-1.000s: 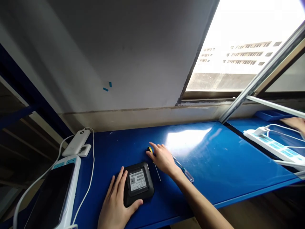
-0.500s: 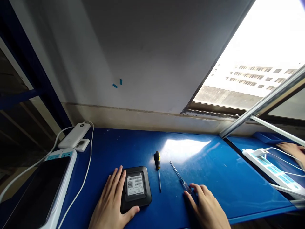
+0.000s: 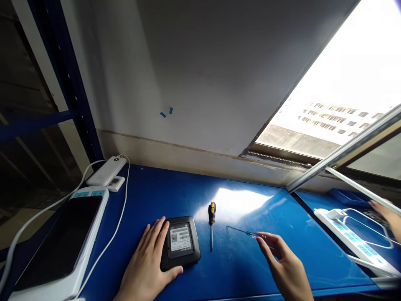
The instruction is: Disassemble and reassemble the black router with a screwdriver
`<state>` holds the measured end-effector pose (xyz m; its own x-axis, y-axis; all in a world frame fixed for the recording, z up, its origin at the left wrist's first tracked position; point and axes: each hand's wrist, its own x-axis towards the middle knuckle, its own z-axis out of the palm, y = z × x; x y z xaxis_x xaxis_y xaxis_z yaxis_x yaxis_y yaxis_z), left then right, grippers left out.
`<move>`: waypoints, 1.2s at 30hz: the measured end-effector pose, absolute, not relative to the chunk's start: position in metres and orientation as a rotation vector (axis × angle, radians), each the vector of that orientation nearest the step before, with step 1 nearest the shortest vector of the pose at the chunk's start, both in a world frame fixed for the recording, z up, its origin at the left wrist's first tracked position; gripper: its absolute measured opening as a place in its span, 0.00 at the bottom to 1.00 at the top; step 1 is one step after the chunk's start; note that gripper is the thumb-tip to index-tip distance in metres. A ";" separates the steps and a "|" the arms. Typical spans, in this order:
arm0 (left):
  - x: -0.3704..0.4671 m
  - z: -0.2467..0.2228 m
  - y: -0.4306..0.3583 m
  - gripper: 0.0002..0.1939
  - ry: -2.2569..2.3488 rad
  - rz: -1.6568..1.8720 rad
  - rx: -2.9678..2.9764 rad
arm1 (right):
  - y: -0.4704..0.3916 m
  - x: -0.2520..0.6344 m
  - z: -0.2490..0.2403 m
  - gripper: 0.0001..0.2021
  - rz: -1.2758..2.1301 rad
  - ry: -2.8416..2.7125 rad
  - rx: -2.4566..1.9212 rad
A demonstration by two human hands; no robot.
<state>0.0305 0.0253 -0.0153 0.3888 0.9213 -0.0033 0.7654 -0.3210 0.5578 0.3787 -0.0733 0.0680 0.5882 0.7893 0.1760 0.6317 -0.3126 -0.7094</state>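
- Swung the clear-handled screwdriver point(image 3: 250, 233) from a steep slant to nearly level since half a second ago, in the head view, using the right hand point(image 3: 287, 263) at lower right of the frame.
- Holding its handle end between right thumb and fingertips in a narrow pinch; cannot tell contact or clearance between blade tip and blue tabletop point(image 3: 163, 194).
- Pointing the blade toward frame left and slightly up, long axis running back to the right fingertips; far nearer to the right hand than to the left.
- Judged as the relation that matters: blade tip up and to the right of the black device point(image 3: 181, 242) at lower centre, roughly side-on to its label point(image 3: 180, 238) rather than upright over it.
- Lying between tip and device, untouched by either hand: the yellow-and-black screwdriver point(image 3: 212, 215), with handle toward the top of the frame and shank toward the bottom.
- Reaching up-left with the right hand, wrist near the bottom edge.
- Laying the left hand point(image 3: 145, 259) over the device's left side, fingers fairly spread, thumb along the lower edge; apparently steadying.
- Noting a black phone point(image 3: 59, 246) at lower left and a co-worker's hand point(image 3: 387, 213) at the right edge, well apart.
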 end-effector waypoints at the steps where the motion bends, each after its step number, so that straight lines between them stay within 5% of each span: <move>1: 0.030 -0.013 0.025 0.49 1.443 0.424 2.161 | -0.071 0.374 0.072 0.25 0.314 -1.101 -1.979; 7: 0.028 -0.012 0.025 0.48 1.423 0.460 2.169 | -0.047 0.328 0.090 0.19 0.535 -1.144 -1.572; 13: 0.026 -0.009 0.025 0.49 1.353 0.445 2.244 | -0.011 0.287 0.104 0.15 0.406 -1.413 -1.364; 36: 0.028 0.000 0.025 0.54 1.326 0.316 2.206 | 0.020 0.274 0.081 0.12 0.307 -1.582 -1.429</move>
<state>0.0280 0.0249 -0.0004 0.4880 0.8697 -0.0742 0.7427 -0.3690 0.5587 0.2736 0.0202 0.0812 0.1316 0.8749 0.4661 0.6368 0.2858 -0.7161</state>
